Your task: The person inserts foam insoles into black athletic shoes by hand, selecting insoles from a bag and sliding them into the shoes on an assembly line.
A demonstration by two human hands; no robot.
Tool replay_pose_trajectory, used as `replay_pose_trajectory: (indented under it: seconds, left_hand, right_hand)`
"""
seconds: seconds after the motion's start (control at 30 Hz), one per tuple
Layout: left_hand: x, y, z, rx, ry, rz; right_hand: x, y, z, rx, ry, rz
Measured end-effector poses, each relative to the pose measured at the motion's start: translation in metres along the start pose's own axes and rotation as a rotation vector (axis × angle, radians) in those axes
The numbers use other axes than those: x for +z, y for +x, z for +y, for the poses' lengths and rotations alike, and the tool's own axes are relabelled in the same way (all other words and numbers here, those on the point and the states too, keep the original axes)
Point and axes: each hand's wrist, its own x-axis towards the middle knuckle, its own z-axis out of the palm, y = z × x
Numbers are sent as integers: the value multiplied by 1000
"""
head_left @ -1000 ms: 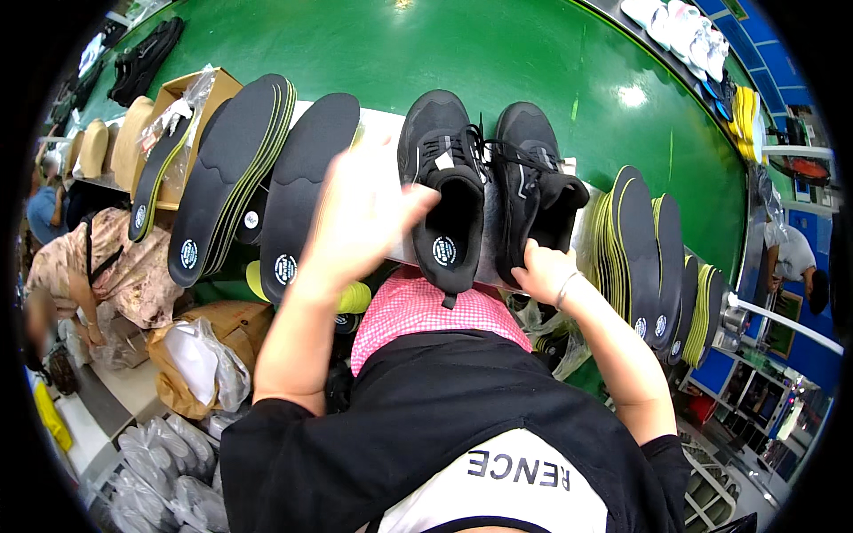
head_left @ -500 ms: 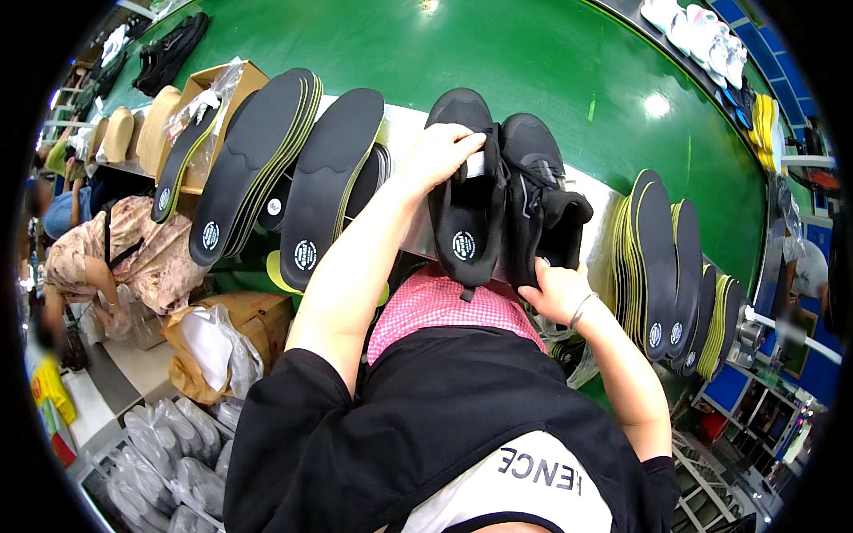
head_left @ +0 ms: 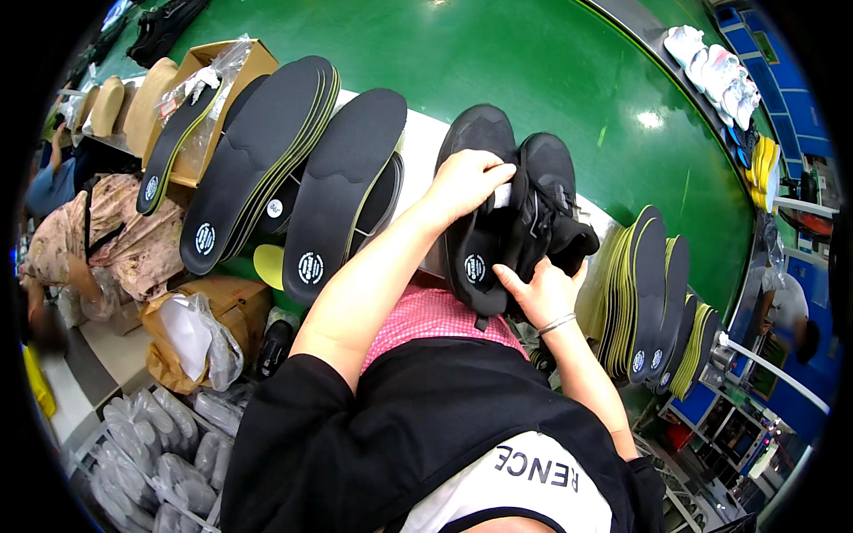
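Two black lace-up sneakers stand side by side in front of me, toes pointing away. My left hand [head_left: 473, 185] is closed on the upper of the left sneaker [head_left: 478, 129], its fingertips at the white label on the tongue. Inside that shoe a black insole [head_left: 475, 268] with a round white print shows at the heel. My right hand [head_left: 544, 291] grips the heel of the right sneaker [head_left: 548, 169]; its thumb points toward the left shoe's heel, and the other fingers are partly hidden behind the collar.
Black insoles with yellow-green edges stand in stacks at left [head_left: 258, 160] and right [head_left: 635, 284]. Behind the left stacks is an open cardboard box [head_left: 253, 60]. A green tabletop [head_left: 533, 53] stretches beyond. Bagged grey items fill a crate [head_left: 160, 453] at lower left. A person [head_left: 115, 235] sits at far left.
The sneakers sit slightly lower and further right in the picture, and the whole view has shifted. My right thumb has moved toward the left shoe's heel. Both hands stay on the shoes.
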Motion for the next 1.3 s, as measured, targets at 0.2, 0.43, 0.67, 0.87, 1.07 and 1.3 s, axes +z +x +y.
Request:
replay_pose_trajectory:
  seconds: [0.2, 0.43, 0.67, 0.87, 1.07, 1.3]
  left_hand:
    - [-36, -42, 63, 343, -251, 77]
    - [-123, -124, 139, 698, -1061, 35]
    - [-108, -159, 169, 634, -899, 29]
    - [-79, -178, 178, 662, -865, 12]
    - [-12, -211, 189, 695, -838, -19]
    - [66, -272, 171, 666, -881, 129]
  right_hand:
    - [-4, 25, 8, -34, 63, 86]
    - [-74, 152, -7, -10, 102, 229]
    - [-57, 175, -37, -132, 277, 237]
    - [10, 111, 33, -190, 201, 211]
    - [71, 73, 68, -395, 227, 156]
    - [105, 45, 49, -392, -120, 123]
